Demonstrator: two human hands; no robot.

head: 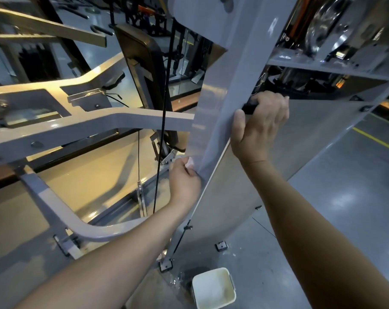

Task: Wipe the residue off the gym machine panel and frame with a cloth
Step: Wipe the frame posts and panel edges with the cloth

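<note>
Evidently the wiping is under way on the upright grey frame post (224, 90) of the gym machine. The left hand (184, 177) is closed around a small white cloth (191, 162), pressing it against the lower edge of the post, just where the post meets the pale panel (311, 141) beside it. The right hand (262, 126) sits higher up, its thumb against the post's edge and its fingers curled around something dark (what it is I cannot tell).

As a judgement, the job looks partly done at best: a whitish smear (273, 26) shows high on the post, well above both hands, and the cloth is touching only one low spot. The broad panel shows no clear residue from here, though glare makes that hard to settle. A white tub (213, 288) stands on the floor (345, 197) below, near the machine's foot.
</note>
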